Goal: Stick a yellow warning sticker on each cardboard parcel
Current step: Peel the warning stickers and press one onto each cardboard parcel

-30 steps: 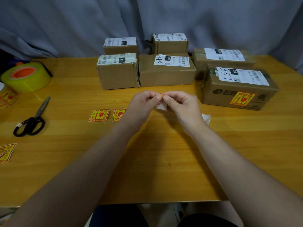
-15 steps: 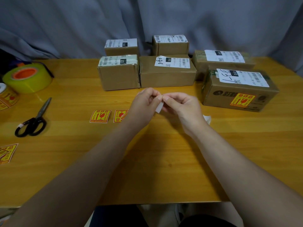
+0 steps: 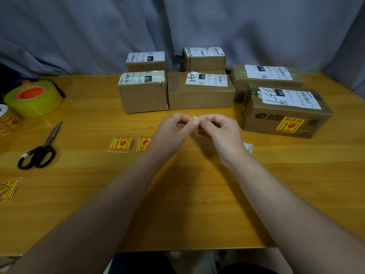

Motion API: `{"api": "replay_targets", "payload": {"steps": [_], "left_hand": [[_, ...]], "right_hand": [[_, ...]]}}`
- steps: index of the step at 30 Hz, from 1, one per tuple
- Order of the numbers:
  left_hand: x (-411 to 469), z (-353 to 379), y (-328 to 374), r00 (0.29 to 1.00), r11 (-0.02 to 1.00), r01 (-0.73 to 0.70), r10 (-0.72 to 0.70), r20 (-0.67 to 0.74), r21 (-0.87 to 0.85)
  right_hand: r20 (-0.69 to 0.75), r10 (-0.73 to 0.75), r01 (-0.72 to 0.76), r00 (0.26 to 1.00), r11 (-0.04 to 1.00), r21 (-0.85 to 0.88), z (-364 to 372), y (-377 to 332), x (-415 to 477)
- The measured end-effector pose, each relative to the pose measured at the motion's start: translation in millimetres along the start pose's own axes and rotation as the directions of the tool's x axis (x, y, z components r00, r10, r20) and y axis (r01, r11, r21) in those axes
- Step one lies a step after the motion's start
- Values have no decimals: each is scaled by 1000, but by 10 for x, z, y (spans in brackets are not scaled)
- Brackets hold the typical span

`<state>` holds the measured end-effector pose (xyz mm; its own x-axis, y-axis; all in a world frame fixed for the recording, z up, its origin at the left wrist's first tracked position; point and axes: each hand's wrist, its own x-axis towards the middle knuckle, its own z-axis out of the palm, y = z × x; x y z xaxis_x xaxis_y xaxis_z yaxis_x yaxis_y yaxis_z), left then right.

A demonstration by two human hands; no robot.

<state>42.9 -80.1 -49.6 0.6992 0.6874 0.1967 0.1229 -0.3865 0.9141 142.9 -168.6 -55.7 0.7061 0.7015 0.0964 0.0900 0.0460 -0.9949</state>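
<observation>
Left hand (image 3: pixel 173 132) and right hand (image 3: pixel 222 133) both pinch white sticker backing (image 3: pixel 196 123) centre frame. Unstickered cardboard parcel (image 3: pixel 200 98) directly above, long axis left-right, equidistant.

Illumination is soft, diffuse and moderate. The wooden table (image 3: pixel 197 204) carries a faint sheen near the yellow tape roll (image 3: pixel 34 97), and only weak, soft-edged shadows lie under the forearms (image 3: pixel 122 194) and beside the cardboard parcels (image 3: pixel 200 97). The grey curtain (image 3: pixel 79 32) darkens toward the left edge, while the white shipping labels (image 3: pixel 206 80) read bright. Wide-angle distortion bows the table's near edge and stretches the corners, and the left hand (image 3: pixel 173 131), the right hand (image 3: pixel 222 133) and the sticker (image 3: pixel 196 120) pinched between them are slightly blurred.
</observation>
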Motion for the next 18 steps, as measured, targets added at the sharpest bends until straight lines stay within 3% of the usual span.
{"api": "replay_targets", "payload": {"steps": [3, 7, 13, 15, 18], "left_hand": [[36, -17, -11, 993, 989, 117, -118, -3, -87], [92, -62, -43, 944, 893, 326, -324, 60, -312], [189, -145, -121, 889, 846, 439, -458, 9, -303], [200, -157, -91, 914, 899, 371, -397, -79, -231], [163, -89, -15, 984, 980, 122, -99, -148, 155]], "right_hand": [[-19, 54, -54, 998, 998, 19, -11, -17, 17], [-137, 138, -122, 981, 985, 120, -34, -60, 52], [-306, 169, -141, 937, 984, 110, -195, -50, 41], [-413, 151, -107, 898, 986, 127, -286, -58, 56], [-517, 89, -38, 851, 993, 110, -442, -107, 70]]}}
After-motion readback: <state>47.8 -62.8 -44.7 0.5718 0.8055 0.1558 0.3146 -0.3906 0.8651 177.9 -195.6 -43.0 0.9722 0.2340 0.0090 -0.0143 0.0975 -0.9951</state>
